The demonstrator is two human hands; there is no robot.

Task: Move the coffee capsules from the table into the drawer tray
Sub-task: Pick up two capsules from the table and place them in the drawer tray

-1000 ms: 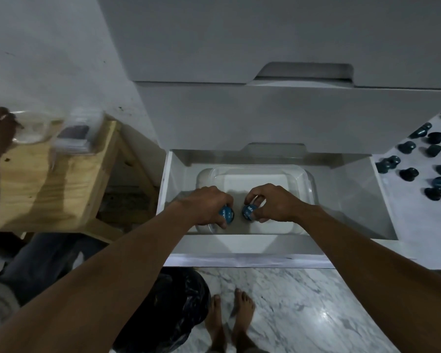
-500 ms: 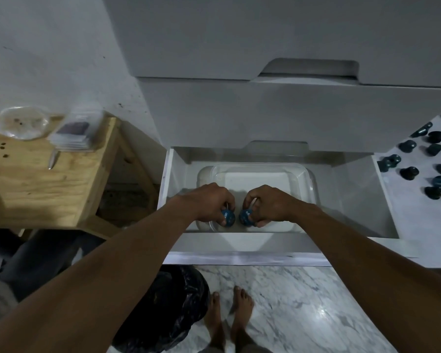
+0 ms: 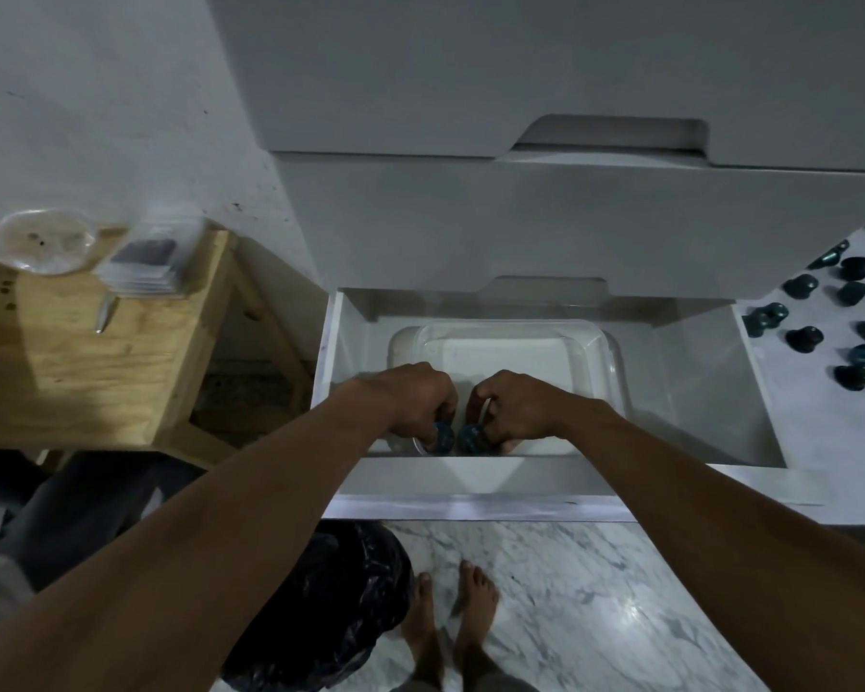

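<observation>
A clear plastic tray [image 3: 598, 342] sits inside the open white drawer [image 3: 710, 392]. My left hand [image 3: 415, 399] grips a blue coffee capsule [image 3: 443, 436] low at the tray's near edge. Beside it, my right hand [image 3: 513, 407] grips a second blue capsule [image 3: 470, 437]. The two capsules are side by side, almost touching. Whether they rest on the tray floor is hidden by the drawer front. Several dark blue capsules [image 3: 802, 337] lie scattered on the white table [image 3: 820, 432] at the right.
A wooden side table [image 3: 71, 372] at the left carries a clear lid [image 3: 43, 239], a stack of clear packets [image 3: 146, 264] and a pen [image 3: 106, 312]. A black bag [image 3: 330, 606] and my bare feet [image 3: 450, 626] are on the marble floor below. Closed white drawers are above.
Both hands have sunk lower toward the tray's near edge with their capsules. Another person's hand at the far left has left the view, leaving the clear lid on the wooden table.
</observation>
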